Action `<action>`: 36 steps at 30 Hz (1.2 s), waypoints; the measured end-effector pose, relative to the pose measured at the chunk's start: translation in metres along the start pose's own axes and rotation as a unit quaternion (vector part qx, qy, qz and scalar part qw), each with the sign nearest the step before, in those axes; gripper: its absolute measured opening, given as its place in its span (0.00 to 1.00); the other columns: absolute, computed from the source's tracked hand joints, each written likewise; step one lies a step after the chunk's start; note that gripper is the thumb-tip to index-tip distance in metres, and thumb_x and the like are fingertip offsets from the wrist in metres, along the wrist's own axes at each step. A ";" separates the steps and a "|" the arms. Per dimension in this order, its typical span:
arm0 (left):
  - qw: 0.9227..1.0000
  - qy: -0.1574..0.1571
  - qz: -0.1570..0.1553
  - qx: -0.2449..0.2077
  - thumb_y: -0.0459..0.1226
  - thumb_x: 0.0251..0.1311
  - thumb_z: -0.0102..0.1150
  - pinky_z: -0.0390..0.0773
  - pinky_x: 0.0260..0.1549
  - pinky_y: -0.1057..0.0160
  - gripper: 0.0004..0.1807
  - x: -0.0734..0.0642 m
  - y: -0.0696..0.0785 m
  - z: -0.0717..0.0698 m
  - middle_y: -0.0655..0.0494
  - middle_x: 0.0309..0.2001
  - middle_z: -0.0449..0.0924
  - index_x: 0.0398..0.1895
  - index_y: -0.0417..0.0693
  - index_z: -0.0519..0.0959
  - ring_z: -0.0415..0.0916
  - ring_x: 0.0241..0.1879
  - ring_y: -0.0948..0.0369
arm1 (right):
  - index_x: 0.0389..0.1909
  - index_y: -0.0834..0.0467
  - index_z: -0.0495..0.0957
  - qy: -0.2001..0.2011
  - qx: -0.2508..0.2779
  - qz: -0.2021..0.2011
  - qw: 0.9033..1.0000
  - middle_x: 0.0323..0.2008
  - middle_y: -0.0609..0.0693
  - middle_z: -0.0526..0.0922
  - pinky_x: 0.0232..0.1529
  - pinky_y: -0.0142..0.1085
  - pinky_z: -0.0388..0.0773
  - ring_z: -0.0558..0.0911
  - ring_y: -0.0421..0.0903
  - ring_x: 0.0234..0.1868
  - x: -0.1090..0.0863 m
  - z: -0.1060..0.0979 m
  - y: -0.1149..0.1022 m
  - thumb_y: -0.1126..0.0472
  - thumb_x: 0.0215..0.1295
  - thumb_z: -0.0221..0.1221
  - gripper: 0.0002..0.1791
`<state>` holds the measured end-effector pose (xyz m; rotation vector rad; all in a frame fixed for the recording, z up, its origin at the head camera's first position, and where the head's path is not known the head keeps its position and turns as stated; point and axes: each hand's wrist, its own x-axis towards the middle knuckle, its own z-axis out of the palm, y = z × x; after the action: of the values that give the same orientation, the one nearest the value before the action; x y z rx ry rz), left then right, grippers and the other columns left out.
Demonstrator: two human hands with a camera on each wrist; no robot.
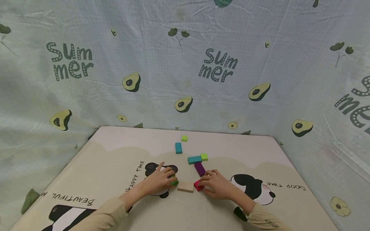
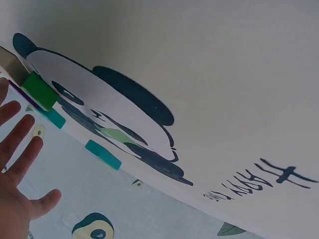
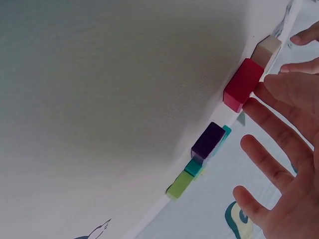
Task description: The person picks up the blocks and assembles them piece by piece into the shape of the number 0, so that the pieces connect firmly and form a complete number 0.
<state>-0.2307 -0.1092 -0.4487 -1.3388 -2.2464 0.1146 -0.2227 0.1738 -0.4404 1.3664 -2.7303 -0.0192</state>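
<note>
Fingers of my left hand [image 1: 159, 180] reach over a green block [image 2: 40, 92], partly hidden beneath them in the head view. In the left wrist view that hand's fingers are spread loosely beside the block. A pale wooden block [image 1: 185, 186] lies between the two hands, its right end close to a red block [image 3: 243, 83]. My right hand [image 1: 218, 185] has its fingertips at the red block's side, fingers extended and spread. Just beyond, a purple block [image 1: 199, 169] slants toward a teal block [image 1: 194, 159], which has a lime block [image 1: 204, 157] at its right end.
Farther back lie another teal block [image 1: 178, 148] and a small lime cube [image 1: 184, 138]. The table [image 1: 115, 141] has a cover printed with pandas and lettering. Behind it hangs a cloth [image 1: 156, 64] with avocado prints, and the cloth continues along the sides.
</note>
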 end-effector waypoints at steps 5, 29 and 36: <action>1.000 -0.025 -0.008 -0.005 0.46 0.47 0.63 0.69 0.48 0.42 0.10 -0.006 0.005 -0.004 0.63 0.36 0.77 0.35 0.58 0.79 0.70 0.42 0.63 | 0.42 0.46 0.78 0.001 0.004 0.004 1.000 0.43 0.41 0.80 0.51 0.45 0.66 0.72 0.43 0.47 0.000 -0.001 -0.001 0.56 0.55 0.59 0.13; 0.996 -0.081 -0.034 -0.024 0.44 0.52 0.59 0.69 0.49 0.43 0.12 -0.006 0.013 -0.014 0.62 0.39 0.78 0.40 0.56 0.79 0.71 0.44 0.62 | 0.44 0.47 0.78 0.010 0.036 0.011 0.999 0.44 0.43 0.80 0.50 0.46 0.67 0.71 0.44 0.48 -0.004 -0.001 0.000 0.55 0.55 0.59 0.14; 0.995 -0.088 -0.038 -0.028 0.44 0.52 0.60 0.68 0.50 0.43 0.13 -0.008 0.014 -0.014 0.61 0.40 0.78 0.42 0.56 0.78 0.71 0.45 0.62 | 0.45 0.46 0.77 0.002 0.062 0.027 0.998 0.46 0.42 0.78 0.50 0.45 0.67 0.70 0.42 0.48 -0.004 0.001 0.000 0.54 0.56 0.58 0.14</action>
<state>-0.2099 -0.1111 -0.4446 -1.3152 -2.4623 0.1482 -0.2206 0.1775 -0.4416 1.3191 -2.8066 0.1581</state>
